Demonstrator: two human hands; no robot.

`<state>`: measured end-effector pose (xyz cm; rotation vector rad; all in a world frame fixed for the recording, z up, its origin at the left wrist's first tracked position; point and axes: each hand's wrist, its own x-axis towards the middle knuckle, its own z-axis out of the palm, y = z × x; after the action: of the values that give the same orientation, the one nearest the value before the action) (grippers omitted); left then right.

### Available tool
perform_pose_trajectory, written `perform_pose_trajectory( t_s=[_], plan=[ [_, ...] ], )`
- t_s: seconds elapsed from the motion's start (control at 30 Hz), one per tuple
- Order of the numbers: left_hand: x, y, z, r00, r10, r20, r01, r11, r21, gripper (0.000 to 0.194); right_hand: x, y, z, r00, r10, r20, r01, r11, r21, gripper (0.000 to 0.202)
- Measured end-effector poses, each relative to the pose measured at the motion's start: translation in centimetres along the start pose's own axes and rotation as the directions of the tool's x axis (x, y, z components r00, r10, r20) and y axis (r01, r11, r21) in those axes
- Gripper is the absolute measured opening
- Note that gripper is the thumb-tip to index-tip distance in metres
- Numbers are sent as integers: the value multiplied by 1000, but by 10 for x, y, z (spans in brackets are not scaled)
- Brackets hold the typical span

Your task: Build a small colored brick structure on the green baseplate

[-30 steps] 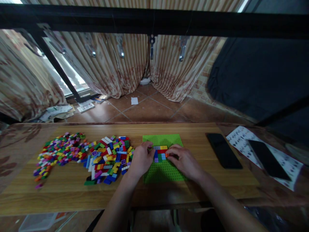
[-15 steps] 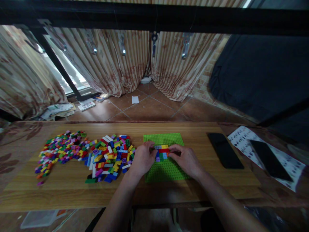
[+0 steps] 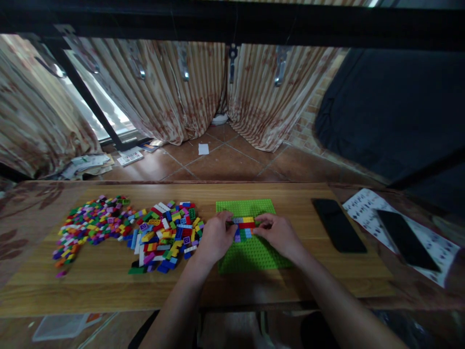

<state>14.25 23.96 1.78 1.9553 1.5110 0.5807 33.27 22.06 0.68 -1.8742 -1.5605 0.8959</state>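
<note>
A bright green studded baseplate (image 3: 247, 259) lies on the wooden table. On its middle sits a small block of coloured building bricks (image 3: 246, 226), with grey, yellow, red, blue, purple and green pieces showing. Thumb and fingers of my left hand (image 3: 217, 238) close on the left end of this block and hide part of it. At the opposite end, my right hand (image 3: 281, 236) has its thumb and curled fingers against the bricks. The exact contact under the fingertips is too small to make out.
Left of the baseplate lies a heap of larger loose bricks (image 3: 165, 237), and beyond it a spread of smaller bricks (image 3: 96, 220). To the right are a black phone (image 3: 338, 225), a second dark phone (image 3: 407, 240) and a printed sheet (image 3: 366, 206). A clear plastic tray (image 3: 58, 327) sits below the table.
My right hand's fingers have shifted slightly at the right end of the block, uncovering a little more of it. My left hand stays in place.
</note>
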Motion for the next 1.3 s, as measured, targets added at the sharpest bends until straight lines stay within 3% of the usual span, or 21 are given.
perform_pose_trajectory(
  t_s=[0.2, 0.4, 0.7, 0.93, 1.13, 1.3],
  plan=[
    [-1, -2, 4, 1000, -5, -18, 6, 1000, 12, 28, 17, 3, -4, 994, 79, 73, -80, 997, 14, 25],
    [0, -5, 8, 999, 22, -35, -21, 999, 37, 30, 26, 8, -2, 993, 80, 85, -81, 997, 8, 20],
    [-2, -2, 5, 999, 28, -19, -27, 998, 64, 28, 23, 8, -2, 997, 39, 65, -39, 999, 4, 17],
    [-1, -2, 1, 998, 43, -34, -42, 999, 15, 26, 19, 5, -13, 988, 48, 147, -65, 991, 117, 20],
    [0, -6, -8, 992, 17, -125, -29, 995, -97, 25, 15, -4, -17, 999, -40, -15, 42, 967, 251, 23],
    [4, -22, -24, 949, -33, -315, -63, 955, -291, 23, 11, -11, -12, 987, -118, -111, 143, 954, 263, 27]
  ],
)
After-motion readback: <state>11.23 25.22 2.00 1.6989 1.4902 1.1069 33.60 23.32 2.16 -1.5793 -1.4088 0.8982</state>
